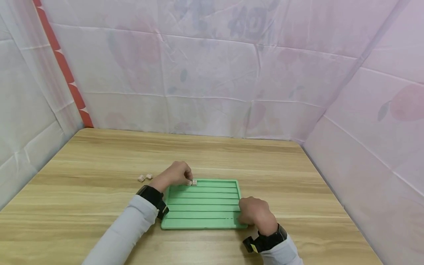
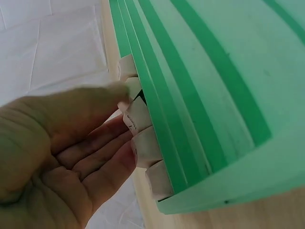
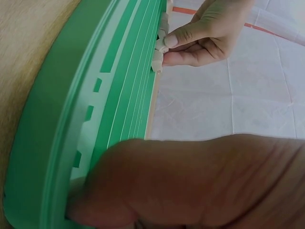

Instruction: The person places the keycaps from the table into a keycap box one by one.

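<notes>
Five key caps (image 2: 159, 181) stand along the far row of the green tray (image 1: 202, 201), at its left end. My left hand (image 1: 179, 173) pinches at a cap within this group; I cannot tell which caps are fully seated. My right hand (image 1: 255, 211) grips the tray's right edge, near the close corner. Two loose caps (image 1: 141, 178) lie on the table (image 1: 232, 158), left of the tray. I judge the work to be at an early stage: the far row is part filled, the nearer rows are bare, and both loose caps are unplaced.
</notes>
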`<state>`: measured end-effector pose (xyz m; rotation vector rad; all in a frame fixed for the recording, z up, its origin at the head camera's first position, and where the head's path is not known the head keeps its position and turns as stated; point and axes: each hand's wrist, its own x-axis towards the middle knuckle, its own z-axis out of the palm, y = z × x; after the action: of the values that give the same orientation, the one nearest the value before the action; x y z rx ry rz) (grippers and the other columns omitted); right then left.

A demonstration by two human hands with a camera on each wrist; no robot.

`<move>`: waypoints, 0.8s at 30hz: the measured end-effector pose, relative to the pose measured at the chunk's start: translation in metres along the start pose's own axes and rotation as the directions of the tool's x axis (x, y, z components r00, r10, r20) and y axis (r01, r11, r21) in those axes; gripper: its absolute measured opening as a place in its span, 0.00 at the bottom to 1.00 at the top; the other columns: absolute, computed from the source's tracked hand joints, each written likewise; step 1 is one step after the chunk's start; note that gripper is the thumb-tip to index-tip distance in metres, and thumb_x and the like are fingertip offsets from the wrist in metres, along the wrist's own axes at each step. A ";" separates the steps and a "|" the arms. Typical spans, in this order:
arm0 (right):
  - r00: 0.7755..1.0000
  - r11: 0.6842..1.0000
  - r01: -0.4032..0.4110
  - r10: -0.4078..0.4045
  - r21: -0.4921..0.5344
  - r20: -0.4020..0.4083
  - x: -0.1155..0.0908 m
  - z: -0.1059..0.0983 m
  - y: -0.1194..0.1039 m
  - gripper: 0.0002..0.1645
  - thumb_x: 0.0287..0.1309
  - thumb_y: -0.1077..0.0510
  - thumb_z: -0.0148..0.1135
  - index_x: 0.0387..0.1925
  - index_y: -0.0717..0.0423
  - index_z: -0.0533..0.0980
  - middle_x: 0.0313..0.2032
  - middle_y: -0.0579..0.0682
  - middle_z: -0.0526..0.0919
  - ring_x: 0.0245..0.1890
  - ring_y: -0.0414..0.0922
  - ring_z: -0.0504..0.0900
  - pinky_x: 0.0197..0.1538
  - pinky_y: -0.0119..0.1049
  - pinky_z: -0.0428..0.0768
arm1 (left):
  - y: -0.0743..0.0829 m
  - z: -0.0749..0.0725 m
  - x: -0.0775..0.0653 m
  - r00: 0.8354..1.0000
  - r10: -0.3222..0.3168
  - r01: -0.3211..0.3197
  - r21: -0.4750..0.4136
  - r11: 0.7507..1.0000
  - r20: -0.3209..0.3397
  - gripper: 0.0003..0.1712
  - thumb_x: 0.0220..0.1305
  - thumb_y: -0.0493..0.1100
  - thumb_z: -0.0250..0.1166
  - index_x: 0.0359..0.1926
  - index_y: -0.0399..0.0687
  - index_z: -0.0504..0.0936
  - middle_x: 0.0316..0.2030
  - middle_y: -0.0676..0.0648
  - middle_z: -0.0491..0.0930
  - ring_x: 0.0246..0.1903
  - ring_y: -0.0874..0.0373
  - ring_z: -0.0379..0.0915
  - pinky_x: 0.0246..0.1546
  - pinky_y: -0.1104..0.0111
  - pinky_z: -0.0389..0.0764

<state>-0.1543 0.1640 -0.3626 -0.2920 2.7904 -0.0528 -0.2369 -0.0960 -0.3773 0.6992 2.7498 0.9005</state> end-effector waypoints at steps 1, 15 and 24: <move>1.000 1.000 0.000 0.000 0.001 0.003 0.000 0.000 0.000 0.08 0.36 0.67 0.59 0.16 0.56 0.68 0.16 0.48 0.66 0.17 0.43 0.63 0.21 0.35 0.59 | 0.000 0.000 0.000 1.000 0.009 -0.009 0.002 1.000 0.004 0.05 0.54 0.31 0.67 0.25 0.44 0.83 0.23 0.55 0.76 0.24 0.61 0.70 0.28 0.67 0.73; 1.000 1.000 -0.006 0.006 0.007 0.007 0.003 0.003 -0.002 0.08 0.36 0.67 0.60 0.17 0.56 0.69 0.16 0.48 0.67 0.17 0.43 0.64 0.21 0.35 0.60 | 0.012 0.006 0.003 0.999 0.005 0.003 0.164 0.986 -0.046 0.19 0.48 0.31 0.70 0.10 0.45 0.71 0.12 0.55 0.61 0.16 0.61 0.54 0.21 0.70 0.61; 1.000 1.000 -0.008 0.008 0.006 0.012 0.003 0.002 -0.003 0.08 0.37 0.66 0.60 0.16 0.56 0.69 0.15 0.47 0.65 0.16 0.43 0.62 0.21 0.34 0.59 | 0.010 0.007 0.004 0.999 0.027 -0.019 0.193 0.981 -0.039 0.25 0.47 0.25 0.62 0.08 0.49 0.61 0.11 0.56 0.47 0.14 0.62 0.42 0.17 0.72 0.51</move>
<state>-0.1555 0.1604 -0.3651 -0.2786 2.7788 -0.0579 -0.2341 -0.0831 -0.3768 0.7537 2.8986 0.6660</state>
